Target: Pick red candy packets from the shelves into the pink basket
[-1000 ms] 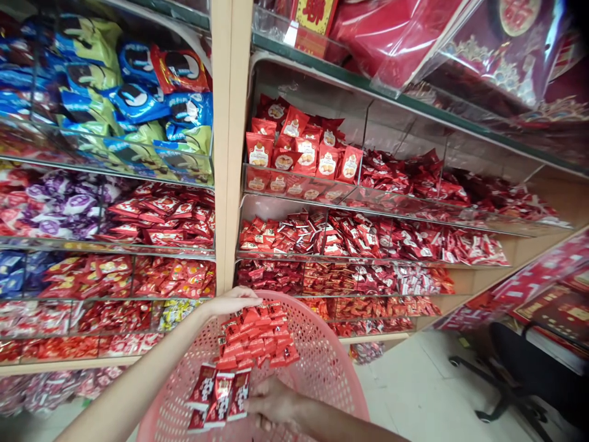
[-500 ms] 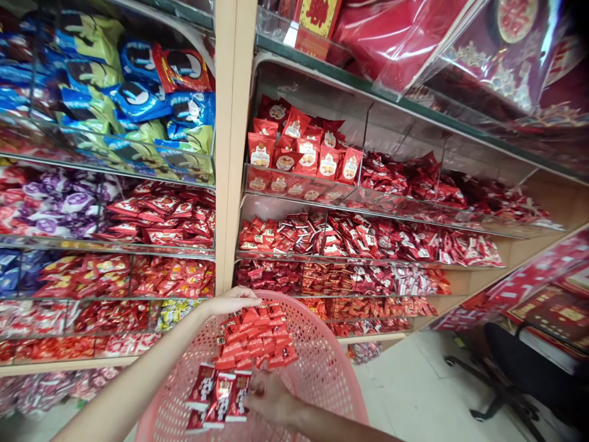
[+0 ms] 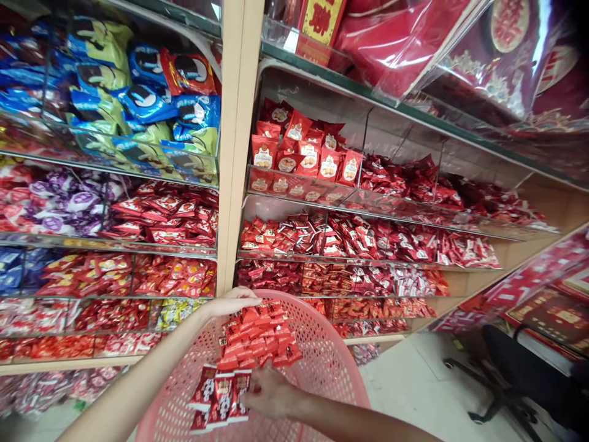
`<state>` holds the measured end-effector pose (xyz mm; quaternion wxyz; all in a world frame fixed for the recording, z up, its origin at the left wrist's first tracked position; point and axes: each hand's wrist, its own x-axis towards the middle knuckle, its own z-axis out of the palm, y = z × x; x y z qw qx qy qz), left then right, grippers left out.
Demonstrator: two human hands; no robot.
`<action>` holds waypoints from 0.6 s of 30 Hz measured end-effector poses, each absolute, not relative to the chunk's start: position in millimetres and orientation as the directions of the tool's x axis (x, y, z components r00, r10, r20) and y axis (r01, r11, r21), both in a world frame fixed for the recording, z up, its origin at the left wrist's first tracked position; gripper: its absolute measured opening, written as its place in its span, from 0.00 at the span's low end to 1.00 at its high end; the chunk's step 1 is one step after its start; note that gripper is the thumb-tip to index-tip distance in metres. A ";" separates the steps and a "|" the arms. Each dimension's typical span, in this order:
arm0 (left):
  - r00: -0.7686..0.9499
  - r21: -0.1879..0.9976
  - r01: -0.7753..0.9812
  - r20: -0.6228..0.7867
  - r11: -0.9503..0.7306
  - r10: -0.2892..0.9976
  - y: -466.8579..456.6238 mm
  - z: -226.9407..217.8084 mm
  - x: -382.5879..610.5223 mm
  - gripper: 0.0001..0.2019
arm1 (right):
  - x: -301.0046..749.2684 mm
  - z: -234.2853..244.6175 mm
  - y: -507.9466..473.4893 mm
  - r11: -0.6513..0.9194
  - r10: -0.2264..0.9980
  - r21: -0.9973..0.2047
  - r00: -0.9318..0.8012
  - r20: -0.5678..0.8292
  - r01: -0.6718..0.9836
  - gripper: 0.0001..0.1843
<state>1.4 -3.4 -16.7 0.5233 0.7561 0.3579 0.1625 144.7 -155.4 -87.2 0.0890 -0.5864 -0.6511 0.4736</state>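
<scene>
A pink perforated plastic basket [image 3: 338, 362] stands below the shelves. At its far rim is my left hand [image 3: 237, 301], closed over the edge with the fingertips partly hidden. Inside lies a heap of bright red candy packets [image 3: 255, 337]. Nearer me, several dark red candy packets with white lettering [image 3: 223, 396] lie side by side in a rough row. My right hand [image 3: 271, 393] reaches into the basket from the right, its fingers curled at the right edge of the rightmost dark red packet. Its palm side is hidden.
Shelves with clear fronts hold red candy packets [image 3: 322, 236], blue and green packs [image 3: 147, 104] and purple sweets [image 3: 73, 199]. A wooden upright [image 3: 232, 153] divides them. A black wheeled chair [image 3: 510, 368] stands on the floor at right. Large red bags [image 3: 386, 43] hang over the top shelf.
The view has shifted slightly. My right hand stays at the dark red packets, with its forearm a little more to the right. My left hand keeps its place at the rim.
</scene>
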 end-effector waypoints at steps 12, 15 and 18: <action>0.672 0.917 0.360 -0.130 -0.168 0.729 -1.2 -23.0 1.2 0.23 | 193.3 67.9 -80.0 0.276 0.960 -0.489 -0.214 0.180 0.828 0.11; 0.686 0.923 0.349 -0.136 -0.159 0.715 -1.1 -21.6 1.4 0.24 | 213.3 98.5 -58.0 0.231 0.945 -0.311 -0.137 0.298 0.922 0.11; 0.697 0.922 0.345 -0.124 -0.178 0.706 -1.1 -18.9 1.3 0.23 | 236.0 114.3 -42.3 -0.023 0.932 -0.092 0.055 0.357 0.995 0.11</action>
